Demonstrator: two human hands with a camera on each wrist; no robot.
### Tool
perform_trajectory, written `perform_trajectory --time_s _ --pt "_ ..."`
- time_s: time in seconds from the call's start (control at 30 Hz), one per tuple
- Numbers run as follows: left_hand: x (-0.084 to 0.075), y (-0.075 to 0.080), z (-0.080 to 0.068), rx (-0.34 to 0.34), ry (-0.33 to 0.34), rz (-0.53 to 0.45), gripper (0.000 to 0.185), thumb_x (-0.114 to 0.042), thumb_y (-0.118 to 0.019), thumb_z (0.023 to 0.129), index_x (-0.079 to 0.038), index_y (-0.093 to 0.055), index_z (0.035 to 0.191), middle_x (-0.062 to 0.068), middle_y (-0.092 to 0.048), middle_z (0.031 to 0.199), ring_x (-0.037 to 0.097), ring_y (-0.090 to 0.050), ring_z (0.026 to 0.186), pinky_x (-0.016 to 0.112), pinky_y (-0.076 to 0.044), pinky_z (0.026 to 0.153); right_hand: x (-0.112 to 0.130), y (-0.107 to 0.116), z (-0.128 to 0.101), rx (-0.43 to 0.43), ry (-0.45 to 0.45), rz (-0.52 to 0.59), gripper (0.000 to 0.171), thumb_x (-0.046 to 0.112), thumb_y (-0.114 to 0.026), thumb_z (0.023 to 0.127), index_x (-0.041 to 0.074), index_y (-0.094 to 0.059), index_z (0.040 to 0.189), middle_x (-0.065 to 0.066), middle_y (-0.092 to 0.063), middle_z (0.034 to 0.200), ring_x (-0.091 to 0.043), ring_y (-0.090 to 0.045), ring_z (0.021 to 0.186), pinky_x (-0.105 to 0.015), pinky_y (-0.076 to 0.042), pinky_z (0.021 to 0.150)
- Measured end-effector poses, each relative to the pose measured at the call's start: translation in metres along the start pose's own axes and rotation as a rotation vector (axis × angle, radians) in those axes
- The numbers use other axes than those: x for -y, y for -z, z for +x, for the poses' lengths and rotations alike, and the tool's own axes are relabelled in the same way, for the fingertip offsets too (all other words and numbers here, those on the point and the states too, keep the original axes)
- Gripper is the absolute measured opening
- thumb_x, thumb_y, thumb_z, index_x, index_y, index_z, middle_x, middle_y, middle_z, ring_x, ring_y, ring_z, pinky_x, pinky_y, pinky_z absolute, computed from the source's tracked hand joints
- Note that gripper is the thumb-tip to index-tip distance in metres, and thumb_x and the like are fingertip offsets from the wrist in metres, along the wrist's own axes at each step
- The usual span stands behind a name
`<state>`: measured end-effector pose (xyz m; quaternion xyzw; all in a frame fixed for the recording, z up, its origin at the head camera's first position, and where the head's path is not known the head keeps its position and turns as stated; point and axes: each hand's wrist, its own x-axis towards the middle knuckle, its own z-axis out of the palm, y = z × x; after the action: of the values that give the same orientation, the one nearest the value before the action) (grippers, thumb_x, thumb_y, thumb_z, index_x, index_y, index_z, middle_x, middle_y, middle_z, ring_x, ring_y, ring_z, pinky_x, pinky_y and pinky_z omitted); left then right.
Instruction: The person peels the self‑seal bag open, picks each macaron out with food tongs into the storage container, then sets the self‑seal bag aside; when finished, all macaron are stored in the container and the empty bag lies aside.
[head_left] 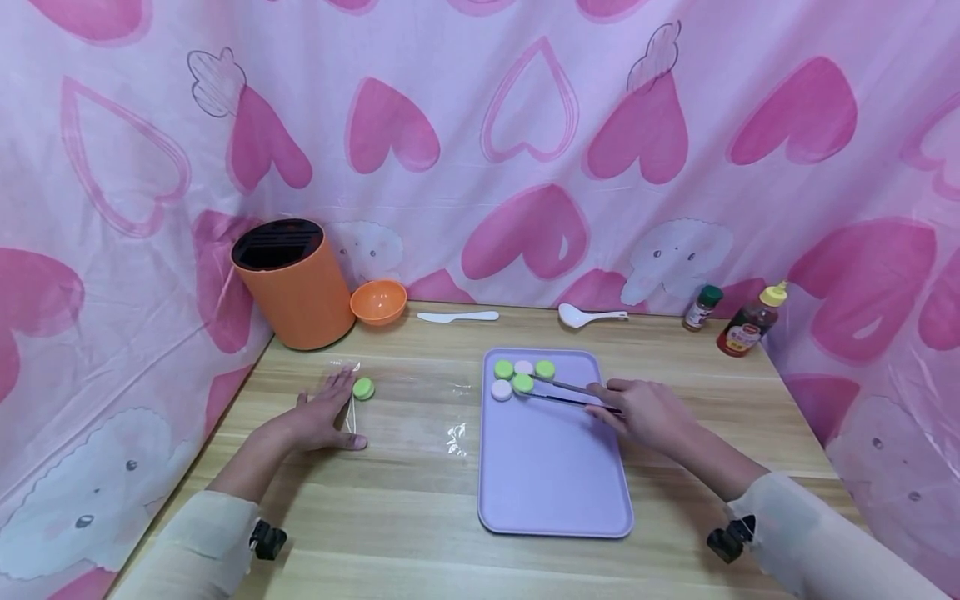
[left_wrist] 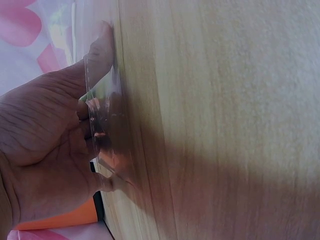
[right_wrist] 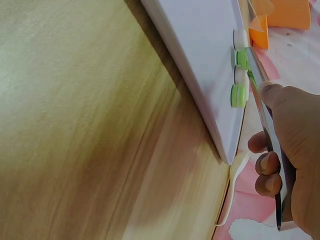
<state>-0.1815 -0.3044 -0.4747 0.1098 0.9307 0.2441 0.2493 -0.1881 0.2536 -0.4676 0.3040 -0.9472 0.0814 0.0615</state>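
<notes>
My right hand (head_left: 652,414) grips metal tongs (right_wrist: 285,192) over the lilac tray (head_left: 555,475). The tong tips lie at a green macaron (head_left: 522,383) near the tray's far left corner. Around it sit two more green macarons and two pale pink ones, one of them a pale macaron (head_left: 501,390) at the left rim. My left hand (head_left: 318,417) rests with spread, straight fingers at the left edge of a clear plastic sheet (head_left: 412,417). A single green macaron (head_left: 363,388) lies on that plastic by the fingertips. In the left wrist view, the plastic's edge overlaps the fingers.
Along the back stand an orange knife block (head_left: 300,292), an orange bowl (head_left: 378,302), a white knife (head_left: 457,317) and a white spoon (head_left: 577,316). A green-capped jar (head_left: 701,309) and a yellow-topped bottle (head_left: 750,323) stand at the back right. Heart-patterned curtains (head_left: 480,167) enclose the table.
</notes>
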Motion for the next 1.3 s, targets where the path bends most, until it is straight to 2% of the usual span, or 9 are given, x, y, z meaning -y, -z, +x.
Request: perform_trajectory --time_s 0.17,0.37,0.7,0.93,1.0,1.17,1.23,1.3 --pt "0.003 -0.001 0.002 0.002 0.003 0.002 0.14 -0.053 -0.091 0.088 0.0 0.003 0.176 0.03 0.011 0.183 0.054 0.012 0.17 0.091 0.007 0.121 -0.001 -0.004 -0.003 0.042 -0.024 -0.007 0.043 0.044 -0.078 0.104 0.019 -0.08 0.138 0.01 -0.063 0.083 -0.001 -0.043 0.058 -0.02 -0.033 0.05" --pt "0.004 0.001 0.001 0.005 -0.013 -0.033 0.145 -0.062 -0.09 0.085 -0.002 0.004 0.176 0.028 0.015 0.183 0.053 0.016 0.169 0.092 0.012 0.119 -0.002 -0.008 -0.003 0.027 -0.015 -0.018 0.042 0.044 -0.08 0.102 0.018 -0.081 0.136 0.01 -0.061 0.081 -0.001 -0.041 0.056 -0.021 -0.031 0.049" --pt "0.002 0.0 0.004 0.007 0.022 0.027 0.14 -0.055 -0.09 0.088 0.0 0.004 0.176 0.029 0.012 0.184 0.053 0.011 0.17 0.091 0.006 0.122 -0.003 -0.011 -0.005 0.01 -0.021 -0.001 0.043 0.043 -0.081 0.102 0.019 -0.08 0.138 0.008 -0.06 0.084 -0.002 -0.042 0.058 -0.021 -0.032 0.05" --pt "0.003 0.0 0.003 0.006 0.015 0.017 0.139 -0.053 -0.09 0.089 0.001 0.004 0.176 0.029 0.012 0.183 0.054 0.012 0.17 0.091 0.006 0.121 -0.001 -0.006 -0.004 0.01 -0.036 0.017 0.045 0.044 -0.08 0.103 0.019 -0.078 0.14 0.007 -0.06 0.084 -0.002 -0.043 0.06 -0.02 -0.034 0.052" --pt "0.004 0.0 0.004 0.004 0.015 0.019 0.139 -0.053 -0.09 0.088 0.001 0.003 0.176 0.029 0.012 0.183 0.054 0.012 0.17 0.091 0.007 0.121 0.002 -0.004 -0.002 0.017 -0.046 0.012 0.047 0.045 -0.079 0.103 0.021 -0.077 0.142 0.005 -0.064 0.088 -0.003 -0.046 0.061 -0.021 -0.038 0.053" --pt "0.003 0.0 0.003 0.002 0.016 0.027 0.139 -0.054 -0.09 0.088 0.001 0.003 0.176 0.029 0.012 0.184 0.053 0.013 0.17 0.091 0.006 0.122 0.013 0.001 0.01 0.022 -0.029 -0.027 0.049 0.049 -0.078 0.103 0.024 -0.075 0.145 -0.004 -0.079 0.11 -0.01 -0.065 0.072 -0.031 -0.06 0.064" --pt "0.002 0.0 0.003 0.003 0.018 0.029 0.139 -0.054 -0.09 0.088 0.0 0.003 0.176 0.028 0.012 0.184 0.053 0.013 0.17 0.091 0.006 0.122 0.019 0.0 0.018 0.02 0.003 -0.039 0.049 0.05 -0.077 0.103 0.024 -0.076 0.145 -0.002 -0.08 0.108 -0.01 -0.065 0.071 -0.031 -0.061 0.065" --pt "0.002 0.0 0.004 0.004 0.018 0.029 0.139 -0.054 -0.09 0.089 0.0 0.003 0.176 0.029 0.012 0.184 0.053 0.012 0.17 0.091 0.006 0.122 0.025 -0.003 0.026 0.006 0.051 -0.043 0.047 0.049 -0.078 0.103 0.023 -0.077 0.143 0.002 -0.077 0.099 -0.008 -0.058 0.064 -0.028 -0.057 0.061"
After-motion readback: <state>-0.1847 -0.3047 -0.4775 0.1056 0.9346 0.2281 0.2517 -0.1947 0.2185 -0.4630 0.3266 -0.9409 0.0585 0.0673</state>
